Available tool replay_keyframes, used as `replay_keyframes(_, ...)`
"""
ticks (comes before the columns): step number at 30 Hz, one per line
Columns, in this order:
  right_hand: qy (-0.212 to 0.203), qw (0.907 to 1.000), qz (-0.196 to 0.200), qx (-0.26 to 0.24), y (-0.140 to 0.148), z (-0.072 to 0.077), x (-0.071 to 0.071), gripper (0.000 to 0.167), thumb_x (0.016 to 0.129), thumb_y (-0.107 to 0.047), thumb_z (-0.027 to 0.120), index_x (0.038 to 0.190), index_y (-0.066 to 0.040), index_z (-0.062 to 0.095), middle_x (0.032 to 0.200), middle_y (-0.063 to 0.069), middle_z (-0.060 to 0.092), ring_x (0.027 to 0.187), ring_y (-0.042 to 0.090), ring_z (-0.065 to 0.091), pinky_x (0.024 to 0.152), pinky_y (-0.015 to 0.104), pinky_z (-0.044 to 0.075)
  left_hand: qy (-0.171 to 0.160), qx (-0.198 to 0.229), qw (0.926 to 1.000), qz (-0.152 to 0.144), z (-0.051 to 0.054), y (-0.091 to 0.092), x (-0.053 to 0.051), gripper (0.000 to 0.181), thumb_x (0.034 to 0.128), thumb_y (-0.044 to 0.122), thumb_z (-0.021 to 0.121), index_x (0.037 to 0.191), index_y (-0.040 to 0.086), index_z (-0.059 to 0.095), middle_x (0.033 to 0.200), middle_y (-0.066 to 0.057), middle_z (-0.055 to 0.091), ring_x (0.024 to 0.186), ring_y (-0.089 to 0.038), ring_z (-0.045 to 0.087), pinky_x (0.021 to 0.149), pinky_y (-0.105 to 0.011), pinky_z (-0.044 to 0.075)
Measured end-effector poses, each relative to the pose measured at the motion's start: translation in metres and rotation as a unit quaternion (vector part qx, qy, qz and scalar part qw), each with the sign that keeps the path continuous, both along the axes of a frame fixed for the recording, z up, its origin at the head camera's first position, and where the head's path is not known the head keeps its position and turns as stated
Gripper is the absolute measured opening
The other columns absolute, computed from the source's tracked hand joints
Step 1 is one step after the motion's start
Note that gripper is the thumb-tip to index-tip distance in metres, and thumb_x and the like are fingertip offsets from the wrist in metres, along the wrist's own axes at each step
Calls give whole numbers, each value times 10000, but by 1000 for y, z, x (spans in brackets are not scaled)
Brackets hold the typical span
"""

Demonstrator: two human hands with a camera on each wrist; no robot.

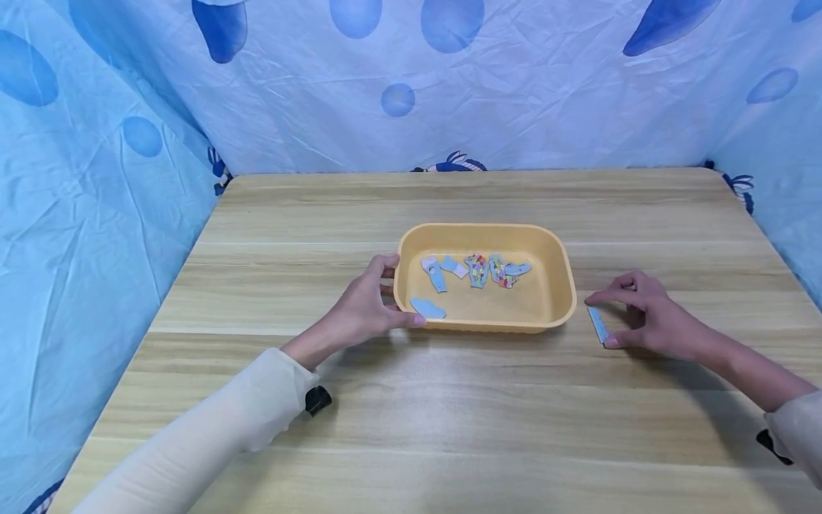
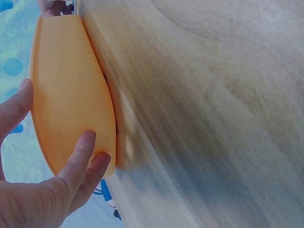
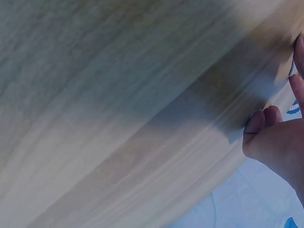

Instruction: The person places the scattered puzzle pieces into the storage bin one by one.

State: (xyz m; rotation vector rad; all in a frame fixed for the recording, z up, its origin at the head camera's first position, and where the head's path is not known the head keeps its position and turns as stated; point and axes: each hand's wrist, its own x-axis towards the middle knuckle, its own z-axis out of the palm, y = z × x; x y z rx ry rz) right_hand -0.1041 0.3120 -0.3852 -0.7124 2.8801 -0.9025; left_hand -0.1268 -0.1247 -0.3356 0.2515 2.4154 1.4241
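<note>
A yellow plastic tray (image 1: 494, 325) stands at mid-table, with several small flat puzzle pieces (image 1: 477, 271) inside, some light blue and some brightly patterned. My left hand (image 1: 359, 303) holds the tray's left end, thumb at the front rim and fingers against the outer wall. The left wrist view shows two fingertips (image 2: 87, 137) on that wall. Just right of the tray, my right hand (image 1: 655, 321) pinches a light blue puzzle piece (image 1: 598, 325) between thumb and fingers, at the tabletop. In the right wrist view that piece is mostly hidden by the hand (image 3: 280, 137).
The wood-grain table (image 1: 449, 428) spreads around the tray on every side. Behind its far edge and along both sides hangs a blue patterned cloth (image 1: 289, 100). A lone light blue piece (image 1: 428, 308) lies in the tray's front left corner.
</note>
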Motion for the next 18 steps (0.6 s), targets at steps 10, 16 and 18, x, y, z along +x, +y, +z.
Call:
replay_keyframes(10,-3,9997,-64,221,-3,1,3,500,673,-132,882,1126,-202,682,1177,77,433,1052,236,340,736,269,287,-3,26,10000,-4,0,0,0,1000,657,114,897,1448,87,287,1297,-116,474,1117,-255,567,790,-233,582)
replay_keyframes(16,69,9997,-101,234,-5,2,5,461,706,-147,865,1120,-180,664,1180,81,439,1056,261,352,755,270,302,19,20,10000,-20,0,0,0,997,660,119,896,1449,86,288,1296,-120,474,1117,-259,566,790,-230,581)
replay_keyframes(18,111,9998,-118,139,-4,1,6,415,707,-122,861,1075,-179,676,1168,63,446,1060,238,345,755,255,308,28,32,10000,-28,0,0,0,998,661,118,896,1450,81,286,1298,-123,472,1122,-266,566,790,-230,581)
